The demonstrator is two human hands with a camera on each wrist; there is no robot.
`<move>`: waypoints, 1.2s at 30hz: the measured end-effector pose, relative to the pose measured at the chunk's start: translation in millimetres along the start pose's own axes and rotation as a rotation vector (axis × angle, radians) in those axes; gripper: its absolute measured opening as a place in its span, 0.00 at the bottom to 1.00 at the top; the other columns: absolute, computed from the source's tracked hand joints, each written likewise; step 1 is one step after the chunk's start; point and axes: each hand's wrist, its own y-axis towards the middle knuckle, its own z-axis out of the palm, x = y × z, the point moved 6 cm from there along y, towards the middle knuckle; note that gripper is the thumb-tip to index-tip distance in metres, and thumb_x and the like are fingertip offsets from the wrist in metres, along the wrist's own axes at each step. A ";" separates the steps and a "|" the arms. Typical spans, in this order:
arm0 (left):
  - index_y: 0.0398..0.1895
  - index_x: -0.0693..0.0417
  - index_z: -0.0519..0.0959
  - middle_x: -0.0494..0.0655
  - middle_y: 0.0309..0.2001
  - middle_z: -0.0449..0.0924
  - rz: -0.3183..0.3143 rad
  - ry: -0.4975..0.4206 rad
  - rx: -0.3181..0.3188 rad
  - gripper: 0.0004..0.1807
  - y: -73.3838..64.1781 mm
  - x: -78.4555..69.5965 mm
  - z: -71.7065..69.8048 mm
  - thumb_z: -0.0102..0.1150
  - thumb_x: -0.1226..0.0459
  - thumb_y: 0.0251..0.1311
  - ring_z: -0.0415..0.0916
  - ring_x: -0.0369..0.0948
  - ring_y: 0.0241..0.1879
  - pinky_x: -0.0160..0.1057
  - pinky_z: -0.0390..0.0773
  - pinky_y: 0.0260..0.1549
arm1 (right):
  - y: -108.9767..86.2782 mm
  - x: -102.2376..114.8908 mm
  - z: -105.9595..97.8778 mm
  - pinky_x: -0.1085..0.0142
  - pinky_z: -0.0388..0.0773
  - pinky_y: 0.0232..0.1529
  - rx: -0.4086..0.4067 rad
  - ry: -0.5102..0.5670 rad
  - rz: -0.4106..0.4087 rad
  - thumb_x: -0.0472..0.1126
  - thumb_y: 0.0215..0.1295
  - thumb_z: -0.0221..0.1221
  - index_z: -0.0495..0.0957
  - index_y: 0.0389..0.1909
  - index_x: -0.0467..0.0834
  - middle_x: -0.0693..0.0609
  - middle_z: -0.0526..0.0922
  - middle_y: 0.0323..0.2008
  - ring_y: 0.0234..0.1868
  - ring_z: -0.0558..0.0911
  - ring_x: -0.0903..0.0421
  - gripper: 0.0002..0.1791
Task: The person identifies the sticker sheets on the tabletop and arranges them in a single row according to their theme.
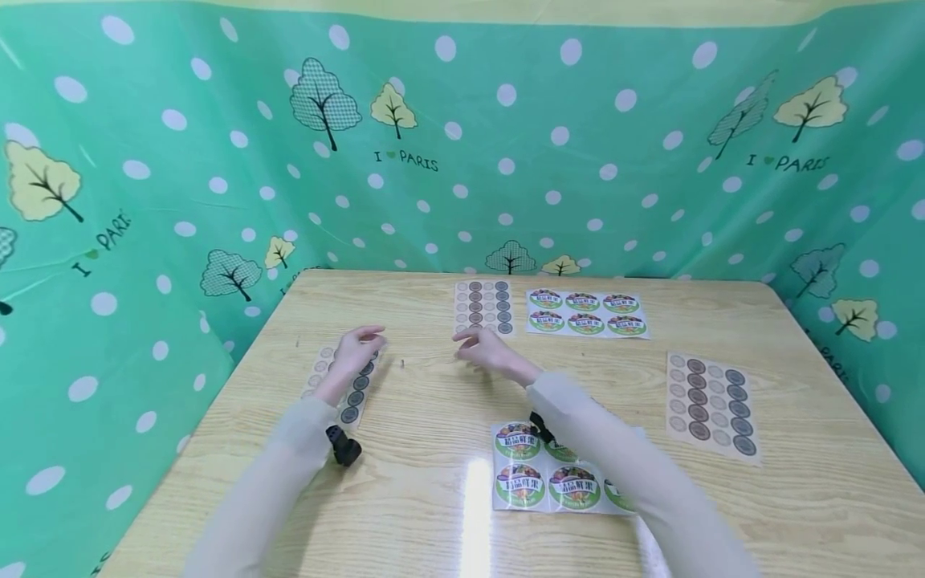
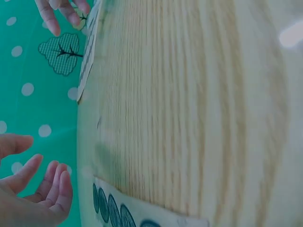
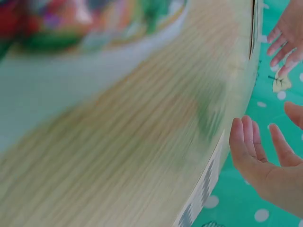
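My left hand (image 1: 354,353) hovers over the left part of the wooden table with loosely bent fingers and nothing in it. Below it lies a sheet of round grey and pale stickers (image 1: 356,399), partly covered by the hand and sleeve. Bare as well, my right hand (image 1: 486,351) hangs just in front of a second sheet of round stickers (image 1: 482,307), its fingers pointing left. In the left wrist view the left hand (image 2: 40,196) shows spread, slightly curved fingers. The right wrist view shows the right hand (image 3: 265,165) with thumb and fingers apart.
A sheet of oval fruit labels (image 1: 587,313) lies at the back; another fruit-label sheet (image 1: 522,488) sits at the front, partly under the right sleeve. On the right is a third sheet of round stickers (image 1: 711,405). A green patterned curtain (image 1: 506,185) borders the table.
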 end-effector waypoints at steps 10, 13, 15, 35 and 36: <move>0.54 0.62 0.69 0.60 0.47 0.71 0.046 -0.015 0.039 0.21 14.1 -12.0 25.0 0.48 0.64 0.58 0.70 0.49 0.43 0.38 0.74 0.40 | -2.0 -17.1 -30.4 0.56 0.77 0.40 -0.051 0.009 0.002 0.35 0.58 0.53 0.69 0.54 0.37 0.38 0.72 0.45 0.39 0.76 0.43 0.21; 0.54 0.63 0.69 0.60 0.47 0.71 0.054 -0.023 0.048 0.21 17.4 -16.1 32.6 0.49 0.65 0.57 0.70 0.50 0.43 0.38 0.74 0.40 | -1.2 -20.8 -38.1 0.57 0.77 0.39 -0.078 -0.001 0.005 0.35 0.58 0.53 0.69 0.54 0.36 0.38 0.72 0.45 0.39 0.76 0.43 0.21; 0.54 0.63 0.69 0.60 0.46 0.71 0.056 -0.040 0.054 0.21 19.7 -19.2 38.2 0.49 0.65 0.57 0.70 0.50 0.42 0.39 0.74 0.40 | 0.4 -23.7 -42.5 0.57 0.77 0.40 -0.093 0.007 0.013 0.35 0.58 0.53 0.67 0.54 0.35 0.38 0.72 0.45 0.39 0.76 0.44 0.22; 0.49 0.57 0.75 0.52 0.44 0.76 0.145 -0.129 0.053 0.17 63.1 -28.9 89.6 0.56 0.65 0.53 0.73 0.44 0.42 0.37 0.75 0.38 | 14.1 -44.8 -69.2 0.55 0.65 0.56 -0.213 0.175 0.065 0.33 0.56 0.54 0.58 0.61 0.37 0.38 0.62 0.58 0.56 0.65 0.45 0.30; 0.48 0.56 0.75 0.51 0.44 0.76 0.148 -0.138 0.062 0.17 72.6 -22.3 93.8 0.57 0.65 0.53 0.73 0.44 0.42 0.38 0.76 0.38 | 14.7 -46.1 -70.0 0.55 0.65 0.57 -0.217 0.182 0.071 0.33 0.56 0.54 0.58 0.61 0.38 0.39 0.61 0.59 0.56 0.64 0.45 0.31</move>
